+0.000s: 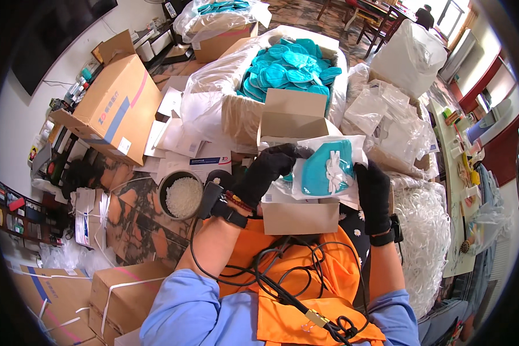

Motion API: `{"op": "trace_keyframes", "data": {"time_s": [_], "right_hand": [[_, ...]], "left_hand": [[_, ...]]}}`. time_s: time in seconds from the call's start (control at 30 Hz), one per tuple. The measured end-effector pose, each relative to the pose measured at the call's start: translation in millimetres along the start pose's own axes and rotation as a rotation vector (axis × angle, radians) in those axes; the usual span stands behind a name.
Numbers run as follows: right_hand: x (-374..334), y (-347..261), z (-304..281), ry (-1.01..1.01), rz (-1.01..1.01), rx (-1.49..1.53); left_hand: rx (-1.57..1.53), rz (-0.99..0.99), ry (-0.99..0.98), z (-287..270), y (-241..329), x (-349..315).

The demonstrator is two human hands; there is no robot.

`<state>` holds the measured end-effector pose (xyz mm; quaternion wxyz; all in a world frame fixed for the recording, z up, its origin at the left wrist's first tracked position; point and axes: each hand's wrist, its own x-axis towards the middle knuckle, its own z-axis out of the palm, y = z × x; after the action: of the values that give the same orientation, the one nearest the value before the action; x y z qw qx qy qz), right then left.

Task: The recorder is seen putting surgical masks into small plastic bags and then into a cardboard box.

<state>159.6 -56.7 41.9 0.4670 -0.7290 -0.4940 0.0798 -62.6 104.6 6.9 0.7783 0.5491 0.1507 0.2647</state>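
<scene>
A teal folded face mask (327, 167) with white ear loops bunched on top lies in a clear plastic bag (358, 151), held up in front of me. My left hand (274, 170), in a black glove, is closed at the bag's left side; its fingertips are partly hidden. At the right edge of the bag, my right hand (373, 193), also gloved in black, pinches the plastic. Beneath the bag stands an open small carton (301, 218), its near and far flaps folded out. What lies inside the carton is mostly covered by the bag and mask.
Beyond the carton stands a lined box (242, 118) heaped with teal masks (294, 66). A bowl of white bits (183, 196) is at the left, a sack of white ear loops (424, 242) at the right. Cartons (112, 104) crowd the left. Black cables (288, 282) cross my lap.
</scene>
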Motion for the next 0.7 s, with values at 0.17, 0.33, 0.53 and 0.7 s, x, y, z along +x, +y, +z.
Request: {"op": "trace_keyframes", "data": {"time_s": [0.17,0.33,0.53,0.7], "right_hand": [[0,-4,0,0.021,-0.099,-0.11],[4,2,5,0.071,-0.121,-0.136],[8,3,-1,0.105,-0.175,-0.245],[4,-14,5,0.094,-0.118,-0.272]], "left_hand": [[-0.138,-0.132,-0.044,-4,7,-4],[0.478,0.135,-0.115,0,-15,1],[0.096,-0.234,-0.031,16,15,-3],[0.263,-0.251,0.06,12,-1,9]]}}
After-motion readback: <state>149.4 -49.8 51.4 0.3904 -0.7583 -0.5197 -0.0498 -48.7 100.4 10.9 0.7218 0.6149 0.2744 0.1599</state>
